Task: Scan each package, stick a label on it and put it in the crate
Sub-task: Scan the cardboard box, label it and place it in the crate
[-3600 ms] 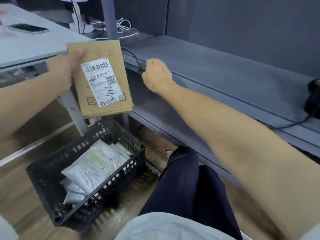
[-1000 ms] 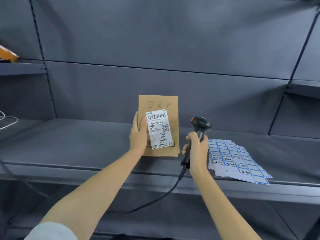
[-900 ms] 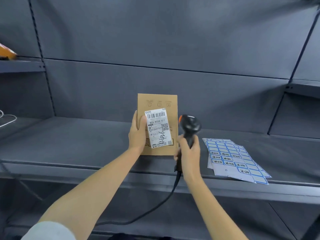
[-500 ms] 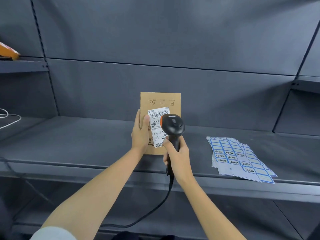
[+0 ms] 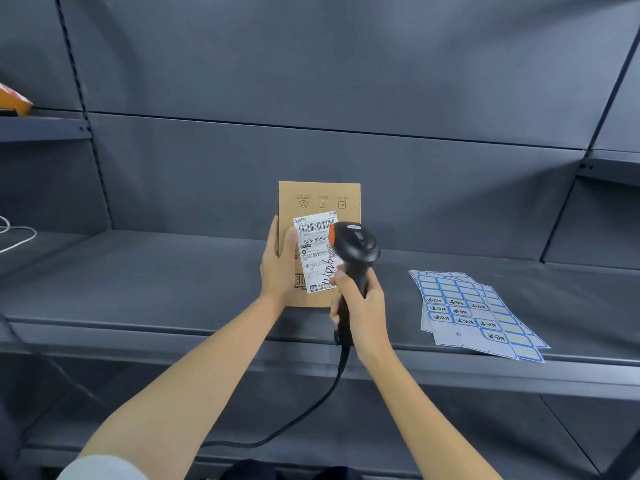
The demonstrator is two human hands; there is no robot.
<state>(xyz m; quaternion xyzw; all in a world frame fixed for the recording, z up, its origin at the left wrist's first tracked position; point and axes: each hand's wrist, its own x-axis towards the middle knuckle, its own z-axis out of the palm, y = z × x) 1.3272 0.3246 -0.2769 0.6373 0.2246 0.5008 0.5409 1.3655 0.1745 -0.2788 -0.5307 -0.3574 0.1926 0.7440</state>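
My left hand (image 5: pixel 278 268) holds a flat brown cardboard package (image 5: pixel 318 202) upright over the grey shelf, gripping its left edge. A white shipping label (image 5: pixel 313 251) with a barcode faces me. My right hand (image 5: pixel 362 306) grips the handle of a black barcode scanner (image 5: pixel 355 245) with an orange trim. The scanner head sits right in front of the label and hides its right part. Sheets of blue-bordered sticker labels (image 5: pixel 467 311) lie on the shelf to the right. The crate is out of view.
The grey metal shelf (image 5: pixel 156 289) runs the full width, with a back panel behind. The scanner's black cable (image 5: pixel 311 410) hangs down below the shelf edge. A white cord (image 5: pixel 14 233) lies at far left. An orange item (image 5: pixel 14 100) rests on an upper left shelf.
My right hand brought the scanner from the right of the package leftward and up, so its head now covers part of the label. The package stayed almost still in my left hand.
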